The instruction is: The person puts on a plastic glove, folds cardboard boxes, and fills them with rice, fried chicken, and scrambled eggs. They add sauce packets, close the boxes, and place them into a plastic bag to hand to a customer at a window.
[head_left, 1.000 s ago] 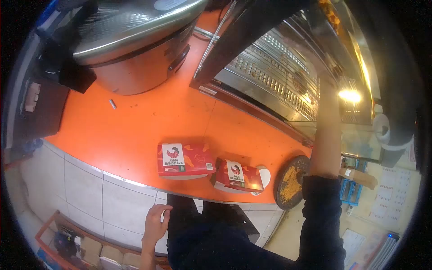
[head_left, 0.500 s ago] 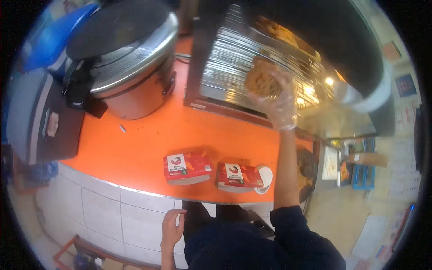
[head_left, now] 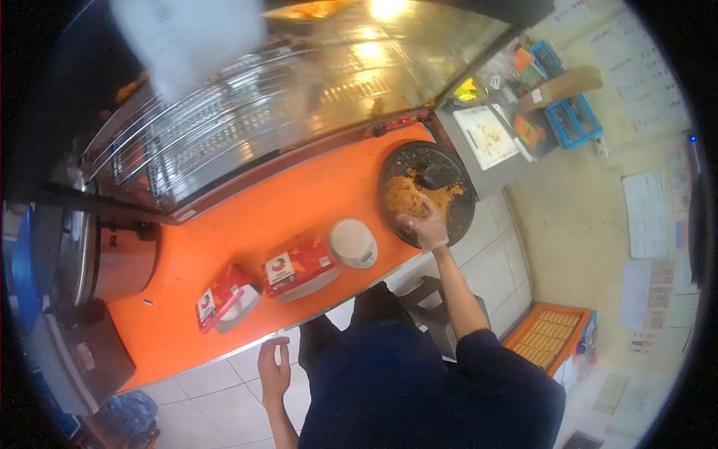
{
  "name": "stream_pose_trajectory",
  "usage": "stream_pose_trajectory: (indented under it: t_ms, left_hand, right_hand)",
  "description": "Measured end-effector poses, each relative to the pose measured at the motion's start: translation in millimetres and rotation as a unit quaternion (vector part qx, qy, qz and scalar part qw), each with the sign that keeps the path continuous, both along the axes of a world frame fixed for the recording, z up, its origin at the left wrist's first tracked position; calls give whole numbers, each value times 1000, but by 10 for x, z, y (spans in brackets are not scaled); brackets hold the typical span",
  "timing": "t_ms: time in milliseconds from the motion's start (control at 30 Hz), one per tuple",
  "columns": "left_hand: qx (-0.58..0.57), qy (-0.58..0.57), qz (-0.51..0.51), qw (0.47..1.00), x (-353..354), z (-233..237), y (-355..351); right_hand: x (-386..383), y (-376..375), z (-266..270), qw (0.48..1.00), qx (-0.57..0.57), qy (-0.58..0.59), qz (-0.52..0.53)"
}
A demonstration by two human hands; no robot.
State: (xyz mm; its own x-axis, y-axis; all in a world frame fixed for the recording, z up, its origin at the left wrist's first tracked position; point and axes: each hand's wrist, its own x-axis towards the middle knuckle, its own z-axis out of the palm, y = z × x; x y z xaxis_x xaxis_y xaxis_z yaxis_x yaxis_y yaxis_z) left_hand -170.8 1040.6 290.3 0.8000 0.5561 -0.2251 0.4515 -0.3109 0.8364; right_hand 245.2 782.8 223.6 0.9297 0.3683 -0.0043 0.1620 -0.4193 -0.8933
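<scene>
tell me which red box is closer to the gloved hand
The red box beside the round white scale is closer to the gloved right hand; the other red box sits farther left in the picture.

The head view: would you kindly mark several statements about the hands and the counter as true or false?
1. The right hand wears a clear glove. True.
2. Two red boxes stand on the orange counter. True.
3. The left hand grips a red box. False: it hangs empty near the counter's edge.
4. The round white scale stands between the boxes and the black dish. True.
5. The right hand is inside the glass cabinet. False: it is over the black dish.
</scene>
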Motion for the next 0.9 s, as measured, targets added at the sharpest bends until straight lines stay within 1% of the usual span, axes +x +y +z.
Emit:
stream_pose_trajectory:
  t_ms: [67,100,133,167,200,300,333,367,433,467,533,567,600,700,733,800,833,867,900]
  left_hand:
    - [9,9,8,1000,261,85,-215]
    - [15,10,16,1000,402,115,-347]
    - [11,3,26,1000,540,146,-514]
    - [11,1,28,1000,691,137,-685]
    - [8,4,34,999,811,99,-903]
    - [-22,-2,34,999,1207,25,-1503]
    - [-43,-2,26,999,1382,-10,-1682]
    - [-39,-1,-16,999,1529,-34,-1819]
    - [-75,4,-51,996,1859,49,-2025]
    - [-58,6,-71,996,2001,75,-2089]
    - [-27,-1,-95,995,2257,64,-2155]
    - [-15,-8,-101,995,2361,-2,-2176]
    - [-3,-15,-110,994,2444,-44,-2202]
    - [-19,-12,-98,995,2688,84,-2248]
    - [-5,-15,-94,995,2745,76,-2269]
    - [21,-20,-89,996,2855,1,-2346]
    - [57,-25,-113,992,2978,-86,-2363]
    - [94,-29,-137,986,3160,-212,-2372]
    - [156,-43,-116,980,3378,-413,-2423]
  right_hand:
    - [244,-342,-261,982,-157,-90,-61]
    - [290,-450,-247,957,-212,-188,-58]
    - [267,-494,-130,920,-263,-285,-52]
    - [265,-523,-38,871,-310,-379,-44]
    - [262,-555,-32,891,-262,-367,-55]
    - [241,-554,8,957,-211,-197,10]
    - [267,-513,53,956,-233,-177,36]
    - [354,-543,84,955,-220,-188,63]
    - [594,-562,117,949,-198,-214,117]
    - [800,-677,122,937,-199,-270,98]
    - [1413,-933,-24,908,-254,-323,86]
    - [1679,-1040,0,888,-340,-244,189]
    - [1845,-1100,-20,826,-395,-298,269]
    - [2219,-916,-4,778,-435,-201,407]
    - [2255,-906,71,758,-441,-224,426]
    - [2339,-801,204,765,-484,-105,412]
    - [2387,-744,225,762,-505,-44,403]
    - [2514,-688,67,743,-535,-50,399]
    - [2516,-597,134,743,-550,-53,379]
